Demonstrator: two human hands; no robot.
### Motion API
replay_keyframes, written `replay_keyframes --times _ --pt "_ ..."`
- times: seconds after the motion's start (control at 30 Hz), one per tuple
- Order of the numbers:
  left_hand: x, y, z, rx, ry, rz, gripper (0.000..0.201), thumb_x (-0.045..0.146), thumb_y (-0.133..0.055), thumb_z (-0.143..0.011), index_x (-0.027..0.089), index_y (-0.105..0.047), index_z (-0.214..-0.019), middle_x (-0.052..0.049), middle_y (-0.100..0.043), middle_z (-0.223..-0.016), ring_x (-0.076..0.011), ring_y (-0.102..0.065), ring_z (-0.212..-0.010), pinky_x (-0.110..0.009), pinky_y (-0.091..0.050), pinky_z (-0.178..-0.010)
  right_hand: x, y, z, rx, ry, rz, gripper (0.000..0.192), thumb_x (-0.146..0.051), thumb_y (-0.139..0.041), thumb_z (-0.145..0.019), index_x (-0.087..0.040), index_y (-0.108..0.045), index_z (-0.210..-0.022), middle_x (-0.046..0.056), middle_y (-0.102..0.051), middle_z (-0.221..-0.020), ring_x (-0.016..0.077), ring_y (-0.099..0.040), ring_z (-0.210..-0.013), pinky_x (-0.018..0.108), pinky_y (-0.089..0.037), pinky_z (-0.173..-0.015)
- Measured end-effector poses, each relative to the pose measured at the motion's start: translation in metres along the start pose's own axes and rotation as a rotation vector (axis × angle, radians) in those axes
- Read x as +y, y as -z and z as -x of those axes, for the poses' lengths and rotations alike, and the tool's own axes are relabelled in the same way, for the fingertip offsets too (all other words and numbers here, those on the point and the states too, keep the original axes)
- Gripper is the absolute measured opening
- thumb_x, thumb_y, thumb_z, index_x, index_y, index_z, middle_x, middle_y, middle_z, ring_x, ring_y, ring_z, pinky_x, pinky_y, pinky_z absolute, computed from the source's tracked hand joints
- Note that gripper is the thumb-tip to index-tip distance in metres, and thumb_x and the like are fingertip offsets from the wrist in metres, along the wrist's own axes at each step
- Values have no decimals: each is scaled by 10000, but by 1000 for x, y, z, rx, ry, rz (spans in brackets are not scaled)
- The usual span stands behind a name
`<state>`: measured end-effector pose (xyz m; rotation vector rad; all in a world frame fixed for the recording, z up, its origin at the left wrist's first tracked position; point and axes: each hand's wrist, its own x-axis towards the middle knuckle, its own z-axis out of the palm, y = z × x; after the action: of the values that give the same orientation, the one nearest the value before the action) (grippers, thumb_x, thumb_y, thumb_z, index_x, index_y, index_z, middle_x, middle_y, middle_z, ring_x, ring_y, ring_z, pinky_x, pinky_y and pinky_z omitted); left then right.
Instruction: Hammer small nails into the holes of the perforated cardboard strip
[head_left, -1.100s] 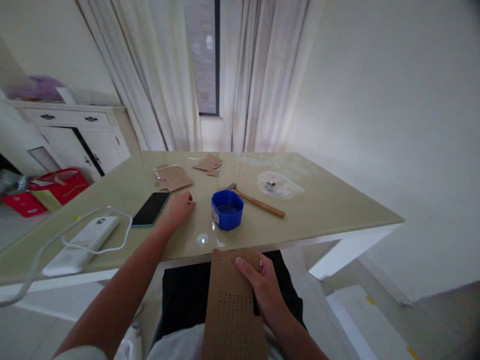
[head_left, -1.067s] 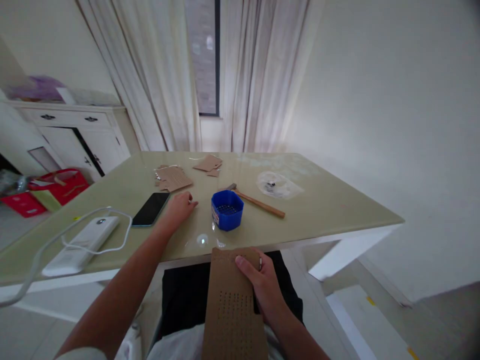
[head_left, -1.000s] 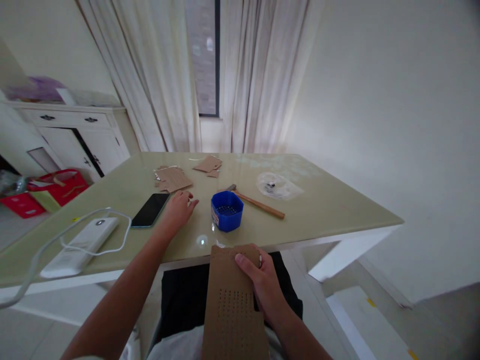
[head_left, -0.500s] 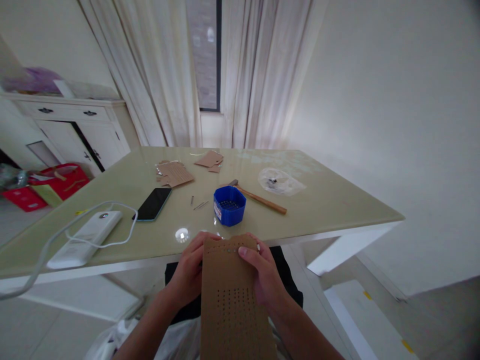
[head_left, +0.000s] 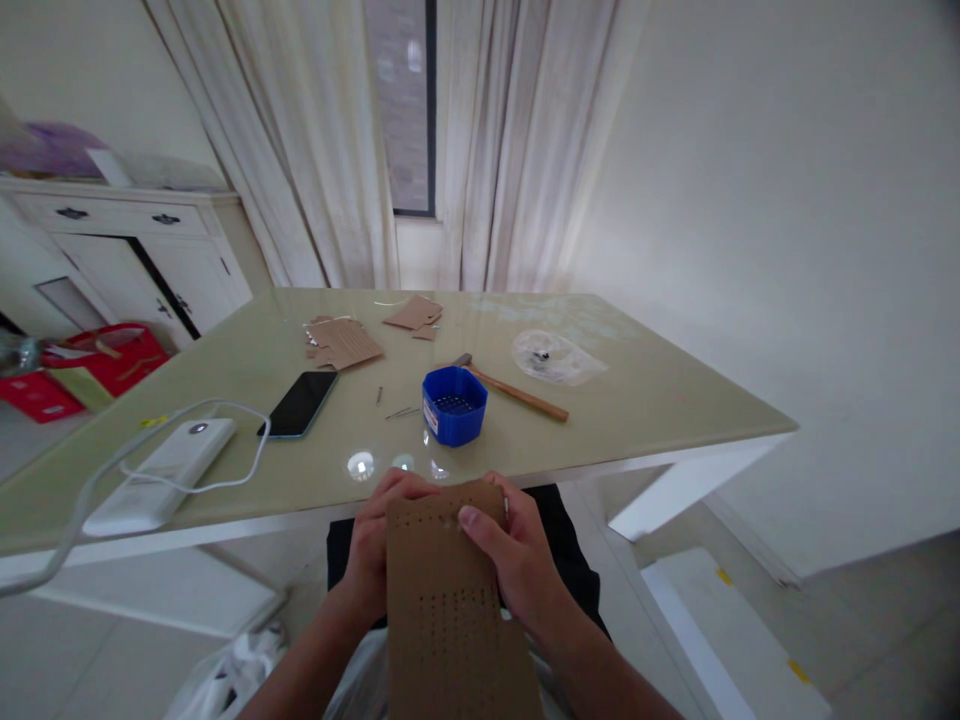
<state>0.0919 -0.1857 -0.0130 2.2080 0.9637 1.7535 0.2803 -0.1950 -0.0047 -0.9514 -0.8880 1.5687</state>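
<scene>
A long piece of brown cardboard (head_left: 442, 570), punched with rows of small holes, is held over my lap just below the table's front edge. Gripping its left side near the top is my left hand (head_left: 379, 545), its fingers curled behind it. My right hand (head_left: 517, 550) clasps the upper right edge, with the thumb pressed flat on the face beside the top row of holes. Beyond the cardboard, a blue plastic box (head_left: 454, 405) with a perforated bottom stands on the table. Behind it lies a hammer (head_left: 517, 390) with a wooden handle.
On the glass-topped table (head_left: 645, 410) lie a phone (head_left: 301, 404), a white power bank (head_left: 161, 475) with a looped cable, thin metal pieces (head_left: 403, 413), cut cardboard scraps (head_left: 345, 342) and a clear plastic bag (head_left: 559, 358). A white box (head_left: 735, 640) is on the floor at right.
The cardboard has shifted slightly left and down with both hands still holding it. The whole view has moved a little. Things on the table lie as before.
</scene>
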Motion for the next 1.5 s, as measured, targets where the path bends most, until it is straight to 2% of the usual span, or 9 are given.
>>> replay_keyframes --times 0.2,0.33,0.6,0.83,0.97,1.13,1.23,1.4,1.5 --pt "-12 0 1 -187 108 33 131 198 -665 -1008 234 -784 -967 -48 -795 -1006 -178 -736 -843 -257 -618 -735 2 -3 -5 74 -22 -62 423 -449 -976 -716 -223 -758 -998 32 -788 -923 250 -720 -851 339 -584 -763" --pt "-48 17 -26 -425 387 -374 228 264 -684 -992 230 -792 -1190 -77 -798 -1158 -198 -773 -937 -299 -642 -857 0 -3 -5 38 -28 -164 394 -419 -968 -739 -205 -754 -991 28 -802 -897 219 -727 -777 327 -583 -758" --pt "-135 23 -86 -525 595 -772 238 302 -736 -1030 145 -747 -1208 -125 -761 -1217 -283 -739 -1123 -504 -607 -1034 12 -3 -1 70 -79 -184 530 -443 -994 -702 -212 -765 -1119 47 -842 -981 271 -783 -865 371 -616 -815" --pt "-155 6 -112 -502 639 -823 394 397 -728 -1057 181 -674 -1382 -118 -703 -1385 -271 -728 -1173 -495 -648 -987 10 -3 0 59 -77 -188 511 -457 -1005 -701 -213 -775 -1086 35 -835 -938 257 -780 -827 360 -616 -801" --pt "-132 10 -107 -374 546 -764 240 299 -677 -1070 140 -754 -1232 -150 -757 -1245 -306 -734 -1169 -515 -610 -1044 11 0 0 71 -59 -200 496 -449 -1001 -719 -212 -769 -1089 33 -833 -935 243 -770 -817 347 -610 -793" --pt "-62 25 -56 -255 308 -534 242 315 -591 -1089 213 -810 -1100 -95 -795 -1130 -237 -744 -1084 -364 -608 -1000 12 1 3 61 -29 -198 478 -442 -988 -751 -209 -756 -1097 49 -835 -1006 238 -756 -865 353 -601 -834" --pt "-19 38 -27 -34 114 -244 201 260 -588 -1103 234 -787 -1119 -78 -776 -1048 -207 -734 -978 -315 -611 -847 9 0 5 30 42 -67 422 -473 -949 -808 -199 -756 -1064 38 -809 -959 215 -715 -839 320 -581 -796" --pt "23 40 -20 -356 -249 -355 285 241 -701 -1064 245 -742 -1345 -74 -810 -1071 -213 -732 -911 -341 -613 -853 10 -1 6 14 265 241 298 -465 -858 -902 -198 -735 -948 4 -716 -828 172 -590 -740 260 -497 -663" --pt "28 32 -24 -381 -355 -414 269 213 -538 -1139 186 -735 -1321 -85 -813 -1045 -202 -741 -892 -330 -627 -856 11 1 5 19 358 358 253 -438 -794 -945 -198 -713 -932 -3 -686 -799 164 -561 -710 252 -479 -633"
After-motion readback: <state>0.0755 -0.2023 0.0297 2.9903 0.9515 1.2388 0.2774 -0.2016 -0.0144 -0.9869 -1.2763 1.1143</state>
